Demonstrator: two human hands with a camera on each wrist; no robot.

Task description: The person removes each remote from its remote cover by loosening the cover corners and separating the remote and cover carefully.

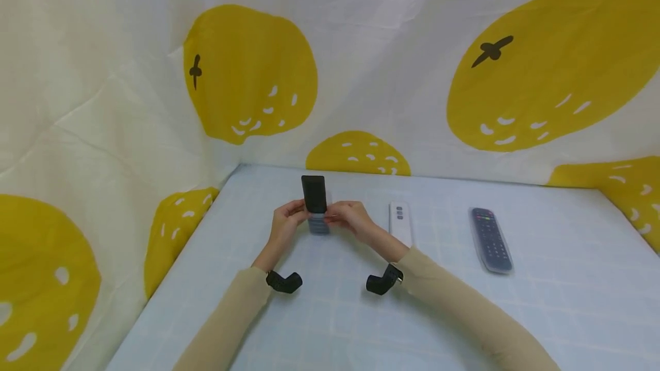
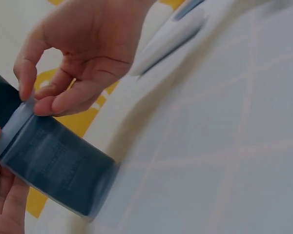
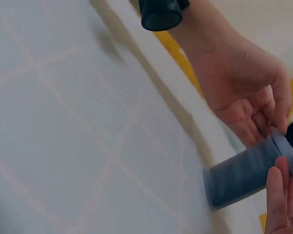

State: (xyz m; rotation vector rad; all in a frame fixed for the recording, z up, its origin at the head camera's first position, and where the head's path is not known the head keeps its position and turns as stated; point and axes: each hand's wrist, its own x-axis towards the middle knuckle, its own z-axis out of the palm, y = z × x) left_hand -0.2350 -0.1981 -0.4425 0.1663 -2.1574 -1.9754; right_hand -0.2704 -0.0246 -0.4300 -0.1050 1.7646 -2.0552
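Note:
A black remote control stands upright, its bare upper part rising above a translucent sleeve that covers the lower part. Small print shows through the sleeve in the left wrist view. My left hand pinches one side of the sleeve's folded upper edge with thumb and fingers. On the other side my right hand pinches the same edge. The sleeve's lower end comes right down at the tabletop.
A white remote lies just beyond my right forearm. Further right, a dark remote with colored buttons lies in a translucent cover. A hanging cloth with yellow fruit prints borders the pale checked tabletop at the back and left.

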